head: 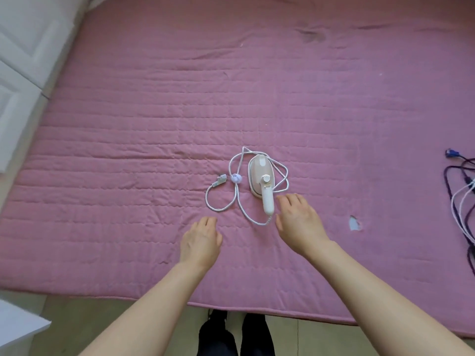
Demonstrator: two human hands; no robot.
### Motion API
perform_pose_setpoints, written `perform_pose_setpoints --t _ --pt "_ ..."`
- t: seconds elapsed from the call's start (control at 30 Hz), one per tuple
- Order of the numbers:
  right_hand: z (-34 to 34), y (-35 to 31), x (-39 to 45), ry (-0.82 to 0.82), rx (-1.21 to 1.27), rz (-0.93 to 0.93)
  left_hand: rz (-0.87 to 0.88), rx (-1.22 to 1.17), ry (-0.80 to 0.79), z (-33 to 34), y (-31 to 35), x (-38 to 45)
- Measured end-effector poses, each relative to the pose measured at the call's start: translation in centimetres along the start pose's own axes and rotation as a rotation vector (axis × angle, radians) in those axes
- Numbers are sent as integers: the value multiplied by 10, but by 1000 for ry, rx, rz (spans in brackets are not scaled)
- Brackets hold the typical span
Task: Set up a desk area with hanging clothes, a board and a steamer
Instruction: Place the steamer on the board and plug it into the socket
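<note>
Steamer [261,179] lies just beyond right hand [298,222] fingers, seemingly untouched; left hand [200,242] fingers relaxed, holding nothing

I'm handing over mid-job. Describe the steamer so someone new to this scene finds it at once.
Look at the big pink quilted mat covering the floor. Near its middle, just ahead of the right hand, lies the steamer: a small white and pale-pink handheld unit with a white handle. Its white cord loops around it, unlike the dark cables at the mat's right edge.
</note>
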State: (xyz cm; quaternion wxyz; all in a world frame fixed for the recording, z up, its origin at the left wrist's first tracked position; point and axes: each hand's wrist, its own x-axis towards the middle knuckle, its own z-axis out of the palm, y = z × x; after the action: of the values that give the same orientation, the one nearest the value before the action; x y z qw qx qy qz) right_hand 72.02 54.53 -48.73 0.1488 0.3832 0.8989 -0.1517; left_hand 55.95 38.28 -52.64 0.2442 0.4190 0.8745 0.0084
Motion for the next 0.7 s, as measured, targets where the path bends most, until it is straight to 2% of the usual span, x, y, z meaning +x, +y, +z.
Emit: perform_pose_setpoints --t 0.13,0.27,0.5,0.7 --pt "24 14 35 -35 92 4 -144 -90 -10 28 3 48" --pt "53 24 76 -89 312 152 -227 -137 3 60 2 94" --pt "98 29 141 -116 421 297 -369 -246 -46 108 -3 160" --pt "125 21 168 -107 584 369 -348 -315 -64 142 0 198"
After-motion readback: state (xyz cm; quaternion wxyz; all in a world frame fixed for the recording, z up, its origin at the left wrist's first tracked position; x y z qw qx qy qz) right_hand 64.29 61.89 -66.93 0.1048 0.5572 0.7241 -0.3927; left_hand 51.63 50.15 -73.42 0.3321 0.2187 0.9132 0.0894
